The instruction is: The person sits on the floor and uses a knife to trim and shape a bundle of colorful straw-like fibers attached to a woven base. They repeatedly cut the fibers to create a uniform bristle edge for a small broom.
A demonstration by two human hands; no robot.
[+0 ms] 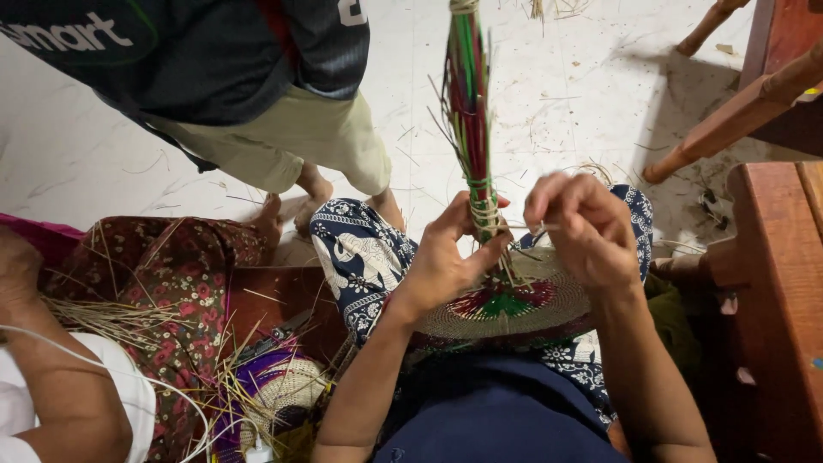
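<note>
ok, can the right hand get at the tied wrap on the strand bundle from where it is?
Probably yes. The right hand sits just beside the tied wrap, nothing between them; the left hand grips the strand bundle from the other side.

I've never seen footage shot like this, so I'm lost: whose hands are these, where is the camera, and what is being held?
The camera sits on a person's head and looks down at their own lap. Their left hand grips a bundle of coloured straws at its tied part. Their right hand pinches a thin strand beside it. Below lies a round woven disc on patterned trousers. Another person's bare feet stand on the white floor. At left, a second seated person has loose straw.
</note>
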